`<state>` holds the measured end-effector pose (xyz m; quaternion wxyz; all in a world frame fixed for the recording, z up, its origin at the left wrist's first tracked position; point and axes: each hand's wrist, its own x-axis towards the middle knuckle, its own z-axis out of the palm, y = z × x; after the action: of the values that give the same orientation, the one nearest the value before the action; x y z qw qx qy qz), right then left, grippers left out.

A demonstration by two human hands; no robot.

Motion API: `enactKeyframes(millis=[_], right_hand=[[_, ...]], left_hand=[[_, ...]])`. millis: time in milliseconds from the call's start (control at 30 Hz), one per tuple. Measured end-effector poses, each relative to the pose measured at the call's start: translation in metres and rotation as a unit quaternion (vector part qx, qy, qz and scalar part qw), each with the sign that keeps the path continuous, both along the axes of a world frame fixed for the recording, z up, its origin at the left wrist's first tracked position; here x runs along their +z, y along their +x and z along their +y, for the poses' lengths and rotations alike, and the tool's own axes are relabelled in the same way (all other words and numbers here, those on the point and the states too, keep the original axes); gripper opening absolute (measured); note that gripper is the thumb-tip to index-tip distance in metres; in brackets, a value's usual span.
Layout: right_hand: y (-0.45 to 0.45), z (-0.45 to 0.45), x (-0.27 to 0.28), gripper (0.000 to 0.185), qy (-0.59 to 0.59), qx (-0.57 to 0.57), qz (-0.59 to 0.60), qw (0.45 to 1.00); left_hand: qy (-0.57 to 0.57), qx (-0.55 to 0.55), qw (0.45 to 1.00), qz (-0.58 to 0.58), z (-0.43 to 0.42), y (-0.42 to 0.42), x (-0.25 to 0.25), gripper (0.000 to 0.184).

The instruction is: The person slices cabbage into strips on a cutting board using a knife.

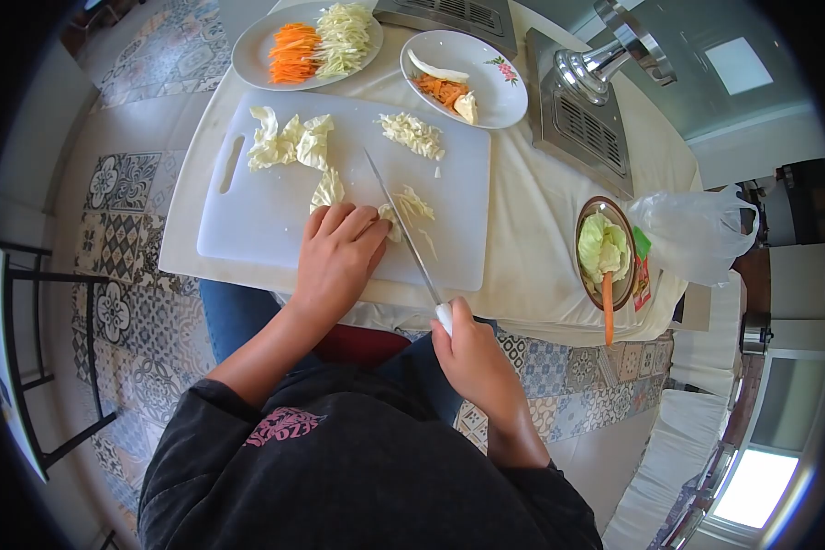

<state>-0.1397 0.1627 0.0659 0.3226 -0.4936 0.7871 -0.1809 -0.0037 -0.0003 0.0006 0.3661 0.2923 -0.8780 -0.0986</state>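
Observation:
My right hand (475,353) grips the white handle of a kitchen knife (411,236), its blade slanting up and left over the white cutting board (275,220). Under the fingers of my left hand (341,252), cabbage is pressed to the board beside the blade; the fingers are bent and partly hide it. Thin cabbage shreds (415,203) lie just right of the blade. Farther back on the board sits a pile of chopped cabbage (412,136). Loose cabbage leaves (289,142) spread over the board's left part, one reaching down towards my left hand.
Behind the board stand a plate (247,60) of shredded carrot and cabbage and a flowered plate (495,103) with scraps. A portable stove (582,119) is at the right. Nearer are a bowl (585,215) with cabbage and a carrot (608,310), and a plastic bag (692,234).

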Motion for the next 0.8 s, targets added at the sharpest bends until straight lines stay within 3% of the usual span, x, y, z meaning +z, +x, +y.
enactKeyframes(millis=[267, 800], right_hand=[[-0.004, 0.021, 0.014, 0.027, 0.052, 0.002, -0.026, 0.998], [0.002, -0.023, -0.003, 0.024, 0.022, 0.016, 0.079, 0.997]], left_hand=[[0.001, -0.005, 1.000, 0.008, 0.000, 0.001, -0.002, 0.023], [0.003, 0.002, 0.999, 0.032, 0.001, 0.000, -0.006, 0.020]])
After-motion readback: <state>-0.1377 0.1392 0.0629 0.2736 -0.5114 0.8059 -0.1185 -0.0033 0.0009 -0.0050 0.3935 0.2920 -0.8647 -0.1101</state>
